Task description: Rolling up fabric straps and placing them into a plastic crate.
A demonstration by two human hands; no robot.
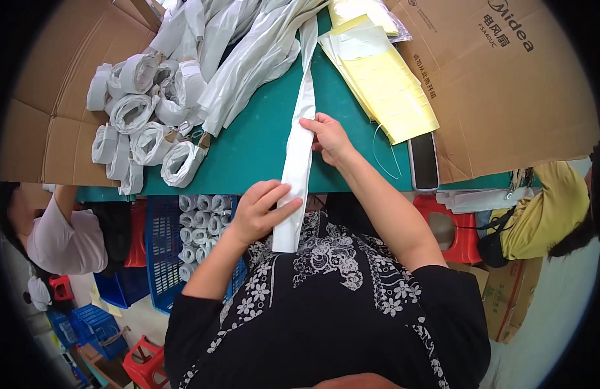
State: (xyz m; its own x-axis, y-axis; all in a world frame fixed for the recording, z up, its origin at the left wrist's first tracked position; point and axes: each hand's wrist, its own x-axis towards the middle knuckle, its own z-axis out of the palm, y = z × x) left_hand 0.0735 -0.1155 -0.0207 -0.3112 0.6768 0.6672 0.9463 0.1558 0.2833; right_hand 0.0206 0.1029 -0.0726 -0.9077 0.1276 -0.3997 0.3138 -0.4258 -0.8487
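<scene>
White strip (298, 152), uncoiled, overhangs the near edge of the table (248, 152), your left hand (260, 212) and right hand (330, 137) each pinching it. Rolls (132, 113) on the table's left look done; loose strips (254, 65) at its back seem pending.

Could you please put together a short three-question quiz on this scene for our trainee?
1. Which hand is on the white strip nearer its squared end by the body?
A) left
B) right

2. True or false: the white rolls piled on the green table lie to the right of the yellow sheets.

3. Fill in the colour: more rolls sit in a ____ crate.

Key:
1. A: the left hand; the right hand grips farther up the strip.
2. False: they lie to the left.
3. Blue.
</scene>
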